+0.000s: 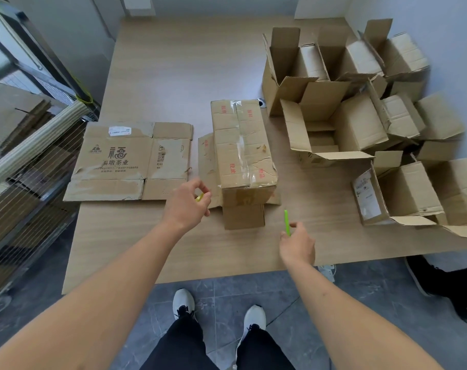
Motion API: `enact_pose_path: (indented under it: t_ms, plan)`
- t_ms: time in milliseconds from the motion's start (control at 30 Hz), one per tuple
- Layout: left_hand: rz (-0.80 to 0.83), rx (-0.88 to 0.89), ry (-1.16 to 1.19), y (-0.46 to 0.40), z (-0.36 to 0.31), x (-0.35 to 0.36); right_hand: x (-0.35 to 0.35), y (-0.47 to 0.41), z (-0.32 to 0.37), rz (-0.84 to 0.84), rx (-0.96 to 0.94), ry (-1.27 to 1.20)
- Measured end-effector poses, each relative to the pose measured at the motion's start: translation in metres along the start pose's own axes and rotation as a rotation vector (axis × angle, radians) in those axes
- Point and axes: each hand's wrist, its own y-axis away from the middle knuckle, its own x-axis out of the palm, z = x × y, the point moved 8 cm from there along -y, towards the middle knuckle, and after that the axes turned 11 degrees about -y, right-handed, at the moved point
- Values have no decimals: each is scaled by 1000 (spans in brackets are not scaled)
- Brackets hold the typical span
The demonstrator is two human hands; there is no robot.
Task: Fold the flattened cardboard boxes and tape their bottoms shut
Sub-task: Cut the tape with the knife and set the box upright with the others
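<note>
The taped box [244, 145] stands bottom-up at the middle of the counter [173, 76], clear tape running along its seam; the seam is wrinkled and torn near the front edge. A flattened box [130, 161] lies just to its left, not yet folded. A cluster of finished open boxes [360, 116] crowds the right side of the counter. The left hand [185, 205] has its grip curled around a small yellow-green item, largely hidden. The right hand [297, 245] pinches a thin green stick [286, 222] between fingertips, held upright; whether the two pieces belong to one tool cannot be told. Risks: the torn seam may split under load if left as it is; a light pinch could drop the stick; the crowded pile leaves little room, so the next box may knock others off the edge.
</note>
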Motion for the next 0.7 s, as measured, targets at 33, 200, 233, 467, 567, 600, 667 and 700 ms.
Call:
enact_pose_path:
  t_ms: [33,200,233,467,567,600,667,700]
  plan:
    - [3,2,6,-1,-1,2,-1,-5,-1,-2,35,-36]
    - [8,9,25,-3,-2,6,0,-32,-1,-13,108,-98]
    - [2,4,28,-3,-1,6,1,-34,-1,-10,119,-101]
    - [-1,-23,46,-3,-1,2,10,-40,6,23,112,-131]
    - [-6,-32,44,-1,0,0,5,-39,12,-1,110,-149]
    - [-4,-34,46,0,0,0,2,-36,17,-17,82,-164]
    - [3,-37,50,3,1,0,-9,-25,38,-65,-57,-208]
    - [7,-39,50,4,1,0,-15,-16,54,-111,-167,-220]
